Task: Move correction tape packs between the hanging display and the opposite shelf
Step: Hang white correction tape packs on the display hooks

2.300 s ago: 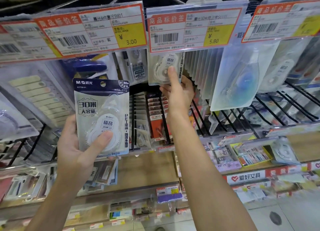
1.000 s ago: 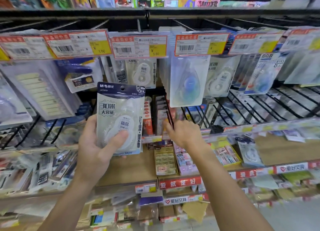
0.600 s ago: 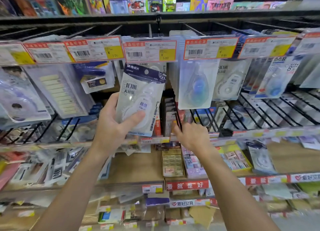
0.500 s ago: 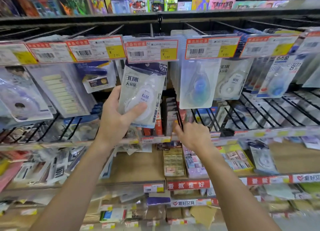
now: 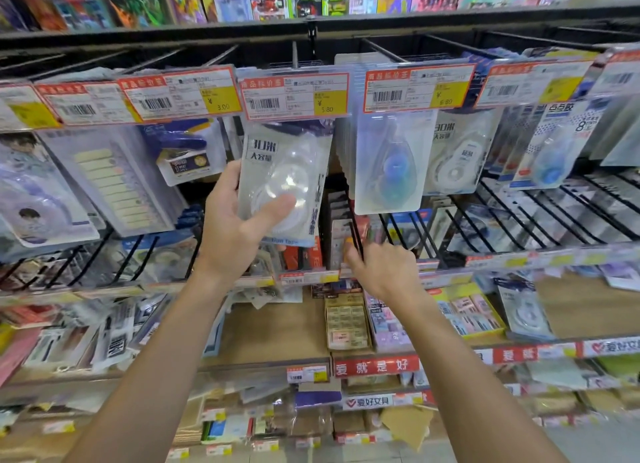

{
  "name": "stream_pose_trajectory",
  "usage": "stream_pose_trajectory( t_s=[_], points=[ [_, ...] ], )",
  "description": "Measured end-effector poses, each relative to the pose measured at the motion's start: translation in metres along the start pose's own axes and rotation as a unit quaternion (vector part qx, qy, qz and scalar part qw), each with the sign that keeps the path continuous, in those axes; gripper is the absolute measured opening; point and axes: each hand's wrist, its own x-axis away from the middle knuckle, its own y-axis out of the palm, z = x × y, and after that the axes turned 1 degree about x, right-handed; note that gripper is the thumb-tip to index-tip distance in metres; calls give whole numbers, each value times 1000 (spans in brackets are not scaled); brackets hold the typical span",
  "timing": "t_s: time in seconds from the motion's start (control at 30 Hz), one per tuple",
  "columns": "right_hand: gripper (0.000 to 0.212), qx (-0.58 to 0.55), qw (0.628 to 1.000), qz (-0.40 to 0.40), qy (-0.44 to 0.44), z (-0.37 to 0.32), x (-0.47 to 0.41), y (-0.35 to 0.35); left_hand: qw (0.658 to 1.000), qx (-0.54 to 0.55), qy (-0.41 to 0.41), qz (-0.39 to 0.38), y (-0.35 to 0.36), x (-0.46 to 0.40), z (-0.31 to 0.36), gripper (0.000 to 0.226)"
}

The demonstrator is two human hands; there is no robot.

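We are holding the correction tape pack (image 5: 282, 185) up in our left hand (image 5: 230, 227), thumb lying across the clear blister and fingers wrapping behind the card, so the grip is closing firmly on it. The pack is tilting slightly, and its top edge is sitting tucked just under the price tag (image 5: 294, 95) marked 5.80, in the hanging display (image 5: 311, 29); we cannot tell whether its hole is on the hook. Just to its right a blue tape pack (image 5: 391, 164) is hanging under the next tag, with a white one (image 5: 457, 157) beside that.

Our right hand (image 5: 384, 268) is reaching lower, at the front edge of the wire rack (image 5: 519, 216), fingers curling loosely near a black wire divider; whether this grip is holding anything we cannot tell. Below the rack, the wooden shelf (image 5: 273, 327) is carrying small boxes of erasers (image 5: 346, 324).
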Motion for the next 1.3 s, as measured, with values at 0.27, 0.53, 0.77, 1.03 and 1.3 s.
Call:
stream_pose_trajectory(
  t_s=[0.27, 0.53, 0.77, 1.03, 1.3],
  points=[
    [58, -24, 999, 23, 37, 3, -5, 15, 998, 57, -21, -9, 5, -19, 1, 54],
    [58, -18, 999, 20, 46, 3, -5, 15, 996, 68, -53, -8, 6, -8, 0, 48],
    [61, 0, 999, 20, 49, 2, -4, 14, 993, 59, -98, 34, 12, -24, -8, 38],
    [50, -19, 999, 16, 48, -2, 0, 6, 990, 45, -108, 82, 19, -35, -34, 25],
    [52, -18, 998, 6, 54, -4, 1, 5, 982, 28, -135, 127, 25, -57, -56, 31]
  ],
)
